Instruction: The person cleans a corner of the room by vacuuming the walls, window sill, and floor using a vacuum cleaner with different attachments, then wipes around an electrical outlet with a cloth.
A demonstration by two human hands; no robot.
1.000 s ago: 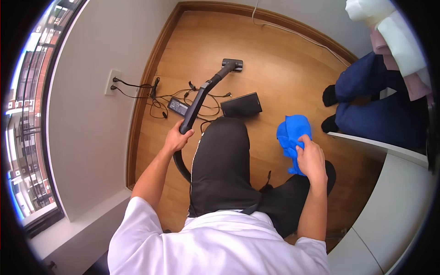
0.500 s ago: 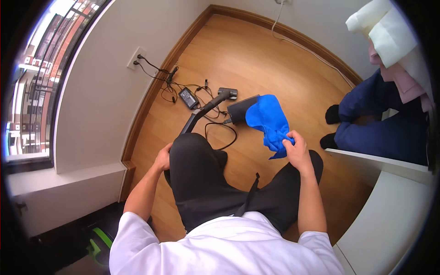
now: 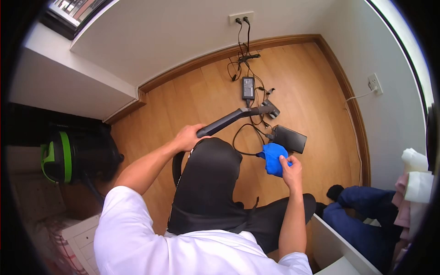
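Observation:
My left hand [image 3: 188, 137] is wrapped round the handle end of a black vacuum cleaner wand [image 3: 224, 123], beside my left knee. Its small grey nozzle [image 3: 272, 109] rests on the floor by the cables. Between the fingers and thumb of my right hand [image 3: 292, 172] is a bunched blue cloth [image 3: 275, 160]. The cloth is just in front of a black box-shaped device [image 3: 289, 138] lying on the floor, and overlaps its near edge in view. Whether the two touch, I cannot tell. A cable runs into the device's left end.
A black power adapter [image 3: 248, 88] and tangled cables lead to a wall socket [image 3: 241, 19]. The black and green vacuum cleaner body [image 3: 87, 156] stands at the left. Another person's legs in blue trousers [image 3: 366, 206] are at the right, near a white furniture panel [image 3: 341, 243].
The view has turned left, bringing the vacuum cleaner body into sight. My left hand and the wand have come out from beside my knee. The blue cloth is more bunched up.

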